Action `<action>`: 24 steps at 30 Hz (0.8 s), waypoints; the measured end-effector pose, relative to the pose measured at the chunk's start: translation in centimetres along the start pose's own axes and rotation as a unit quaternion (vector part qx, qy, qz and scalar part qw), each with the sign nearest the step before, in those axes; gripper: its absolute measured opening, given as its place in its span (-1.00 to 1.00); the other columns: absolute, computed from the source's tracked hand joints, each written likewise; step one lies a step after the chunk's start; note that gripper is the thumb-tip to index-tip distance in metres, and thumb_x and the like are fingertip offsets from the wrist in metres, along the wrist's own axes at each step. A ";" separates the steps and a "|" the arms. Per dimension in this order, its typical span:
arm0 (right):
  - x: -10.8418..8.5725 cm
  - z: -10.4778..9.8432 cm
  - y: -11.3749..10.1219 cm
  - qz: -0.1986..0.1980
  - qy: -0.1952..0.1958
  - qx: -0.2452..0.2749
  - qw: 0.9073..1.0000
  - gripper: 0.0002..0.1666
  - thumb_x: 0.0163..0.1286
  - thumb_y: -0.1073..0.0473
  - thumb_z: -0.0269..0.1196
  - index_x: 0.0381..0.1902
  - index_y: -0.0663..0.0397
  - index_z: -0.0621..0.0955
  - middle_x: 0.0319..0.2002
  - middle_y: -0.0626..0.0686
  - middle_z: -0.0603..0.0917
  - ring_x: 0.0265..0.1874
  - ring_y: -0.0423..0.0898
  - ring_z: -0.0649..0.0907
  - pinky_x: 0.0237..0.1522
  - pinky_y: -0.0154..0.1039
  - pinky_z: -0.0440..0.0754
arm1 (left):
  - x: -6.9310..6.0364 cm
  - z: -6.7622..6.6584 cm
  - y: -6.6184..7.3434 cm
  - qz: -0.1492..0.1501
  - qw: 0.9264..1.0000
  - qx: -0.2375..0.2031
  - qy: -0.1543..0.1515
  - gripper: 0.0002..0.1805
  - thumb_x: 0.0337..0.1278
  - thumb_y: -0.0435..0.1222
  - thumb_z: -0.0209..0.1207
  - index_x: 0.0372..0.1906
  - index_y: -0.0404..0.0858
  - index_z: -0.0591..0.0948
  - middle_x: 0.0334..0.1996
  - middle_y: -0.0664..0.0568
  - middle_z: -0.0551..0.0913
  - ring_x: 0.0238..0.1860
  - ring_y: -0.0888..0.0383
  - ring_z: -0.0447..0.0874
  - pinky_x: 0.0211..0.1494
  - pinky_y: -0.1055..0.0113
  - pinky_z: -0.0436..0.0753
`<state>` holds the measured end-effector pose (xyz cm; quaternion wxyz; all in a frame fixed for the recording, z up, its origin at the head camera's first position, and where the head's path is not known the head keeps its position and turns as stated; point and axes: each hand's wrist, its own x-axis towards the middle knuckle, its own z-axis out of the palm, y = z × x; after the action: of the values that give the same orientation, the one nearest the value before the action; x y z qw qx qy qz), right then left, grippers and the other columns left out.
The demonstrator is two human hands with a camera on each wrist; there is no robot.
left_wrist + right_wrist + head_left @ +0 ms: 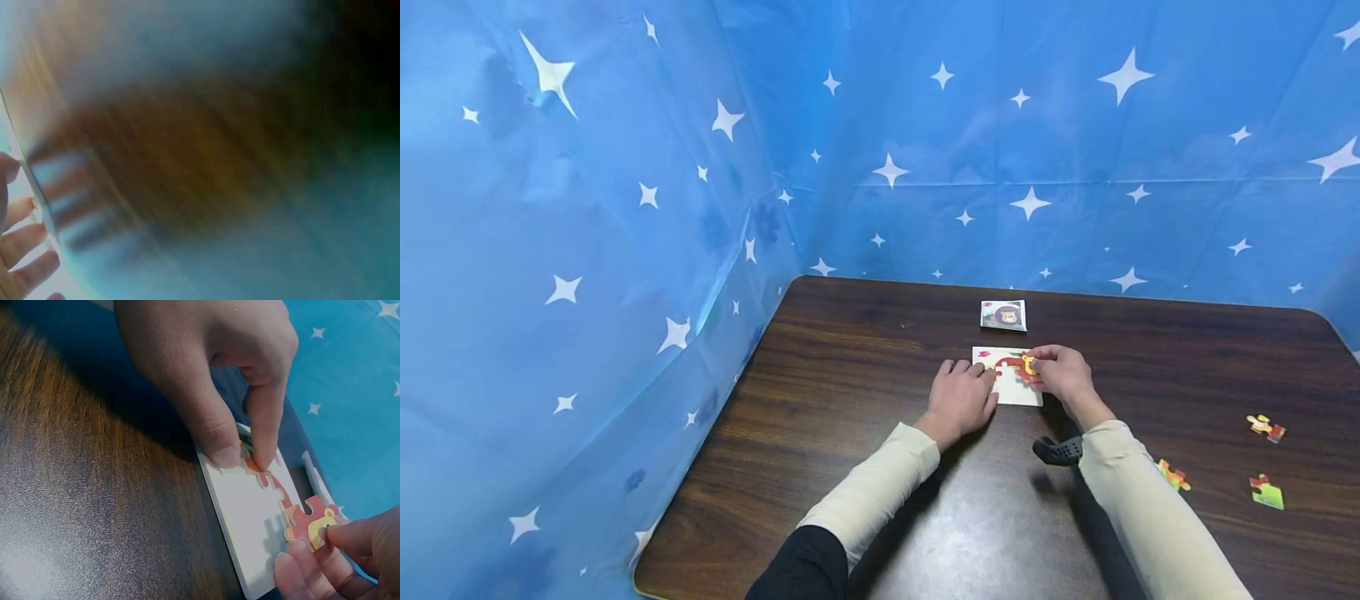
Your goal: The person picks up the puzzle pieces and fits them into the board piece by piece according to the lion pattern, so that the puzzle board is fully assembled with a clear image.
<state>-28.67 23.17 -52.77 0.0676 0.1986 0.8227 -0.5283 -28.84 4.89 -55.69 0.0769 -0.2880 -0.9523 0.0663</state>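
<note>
In the head view a white puzzle board (pixel 1018 395) lies on the dark wooden table. My right hand (pixel 1063 373) pinches a red and orange puzzle piece (pixel 300 520) bearing a yellow animal face, tilted over the board's right part. Thumb and index fingertip of my left hand (pixel 961 396) press on the board's left part, as the right wrist view shows. Red and orange pieces (pixel 262 477) lie along the board's far side, partly covered by that hand. The left wrist view is blurred and shows only spread fingers (pixel 28 240) at its left edge.
Behind the board lies a small picture card (pixel 1003 316) with a lion. Loose puzzle pieces lie to the right: one white and red (pixel 1266 427), one green (pixel 1267 493), and one orange (pixel 1176 476) beside the right sleeve. A blue star-patterned curtain (pixel 925 125) borders the table.
</note>
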 end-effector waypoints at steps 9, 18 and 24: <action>-0.3 0.1 -0.1 -0.004 0.001 -0.009 1.000 -0.64 0.55 0.27 0.05 0.19 0.27 0.57 -0.06 0.22 0.64 -0.40 -0.21 0.67 -0.34 -0.35 0.72 | 0.0 0.0 0.1 -0.005 1.000 0.005 -0.007 -0.51 0.47 0.15 -0.06 0.29 0.07 0.56 0.21 0.25 0.60 0.21 0.18 0.53 0.24 0.17 0.45; -0.2 0.2 -0.3 -0.002 0.004 -0.017 1.000 -0.65 0.54 0.28 0.05 0.18 0.26 0.59 -0.05 0.22 0.65 -0.42 -0.22 0.67 -0.33 -0.33 0.73 | 0.0 -0.6 0.0 -0.003 1.000 0.012 -0.023 -0.51 0.47 0.13 -0.07 0.32 0.09 0.55 0.27 0.28 0.60 0.22 0.19 0.52 0.27 0.13 0.45; 0.0 0.4 -0.4 0.009 -0.008 -0.003 1.000 -0.63 0.55 0.29 0.02 0.21 0.26 0.57 -0.03 0.23 0.64 -0.42 -0.22 0.68 -0.33 -0.32 0.75 | 0.0 -0.6 0.4 -0.010 0.999 0.010 -0.043 -0.47 0.49 0.12 -0.09 0.40 0.08 0.50 0.34 0.27 0.56 0.25 0.19 0.52 0.31 0.15 0.45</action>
<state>-28.88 22.65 -52.58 0.0793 0.2019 0.8220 -0.5265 -28.52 5.26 -55.17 0.0393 -0.2746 -0.9568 0.0874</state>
